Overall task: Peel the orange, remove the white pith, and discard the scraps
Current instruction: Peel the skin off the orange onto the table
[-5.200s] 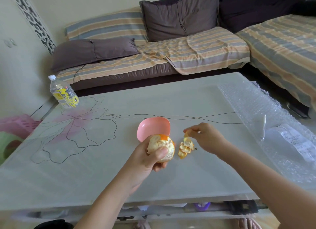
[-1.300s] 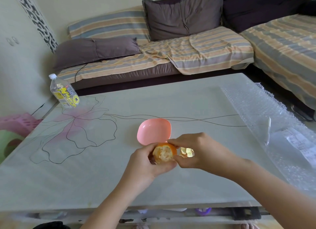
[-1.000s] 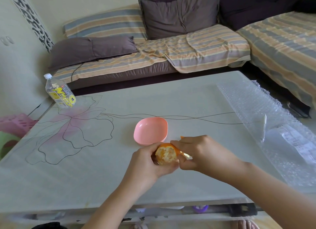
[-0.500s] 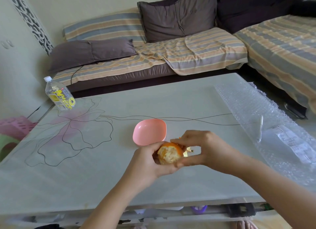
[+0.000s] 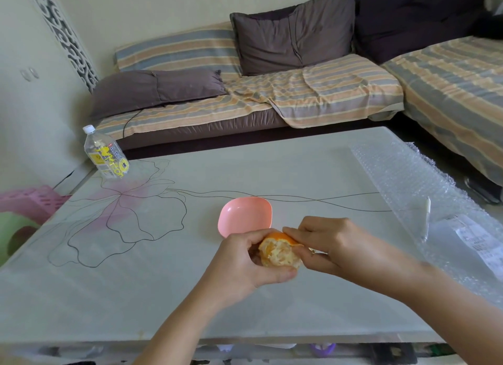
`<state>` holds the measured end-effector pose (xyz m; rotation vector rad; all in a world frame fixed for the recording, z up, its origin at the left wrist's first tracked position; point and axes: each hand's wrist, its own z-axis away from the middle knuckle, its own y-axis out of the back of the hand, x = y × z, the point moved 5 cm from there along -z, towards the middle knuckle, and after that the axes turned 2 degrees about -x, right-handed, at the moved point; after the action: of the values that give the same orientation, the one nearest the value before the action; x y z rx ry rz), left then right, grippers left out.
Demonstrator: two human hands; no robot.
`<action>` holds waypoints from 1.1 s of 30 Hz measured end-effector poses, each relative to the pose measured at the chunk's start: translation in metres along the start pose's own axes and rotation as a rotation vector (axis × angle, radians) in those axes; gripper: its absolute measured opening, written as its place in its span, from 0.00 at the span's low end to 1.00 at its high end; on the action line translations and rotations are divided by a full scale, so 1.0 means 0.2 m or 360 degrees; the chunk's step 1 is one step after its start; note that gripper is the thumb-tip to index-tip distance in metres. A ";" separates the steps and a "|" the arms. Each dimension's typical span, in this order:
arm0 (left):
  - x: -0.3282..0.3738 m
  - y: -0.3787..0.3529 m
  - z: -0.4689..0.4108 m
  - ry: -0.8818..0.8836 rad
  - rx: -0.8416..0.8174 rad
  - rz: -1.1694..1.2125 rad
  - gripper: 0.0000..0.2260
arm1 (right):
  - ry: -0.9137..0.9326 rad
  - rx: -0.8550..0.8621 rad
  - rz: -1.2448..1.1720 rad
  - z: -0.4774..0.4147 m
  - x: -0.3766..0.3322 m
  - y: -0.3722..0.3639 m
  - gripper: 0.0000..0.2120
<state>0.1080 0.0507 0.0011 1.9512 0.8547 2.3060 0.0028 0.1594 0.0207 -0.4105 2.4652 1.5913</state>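
A mostly peeled orange (image 5: 278,251) sits in my left hand (image 5: 246,261), held just above the glass table near its front middle. White pith covers the bare side facing me. A strip of orange peel (image 5: 285,236) still clings to the top and right. My right hand (image 5: 330,242) pinches that strip between thumb and fingers. An empty pink bowl (image 5: 245,214) stands on the table right behind both hands. The pile of peel scraps seen earlier is hidden behind my right hand.
A clear water bottle (image 5: 106,153) with a yellow label stands at the table's far left corner. Bubble wrap (image 5: 424,201) with a white paper label (image 5: 479,242) covers the right side. A striped sofa lies beyond the table (image 5: 109,296).
Five seconds ago my right hand laid a peel piece on the scraps beside the orange. It came back to the fruit and now grips the peel strip on top.
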 end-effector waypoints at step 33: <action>0.12 -0.08 -0.07 -0.0309 0.0004 0.0746 0.27 | -0.1348 0.1001 -0.1748 0.08 0.29 0.14 0.08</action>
<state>0.0850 0.0668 0.0163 2.5489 0.4170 2.2571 -0.0622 0.1766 0.0216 -0.6303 1.4533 0.3571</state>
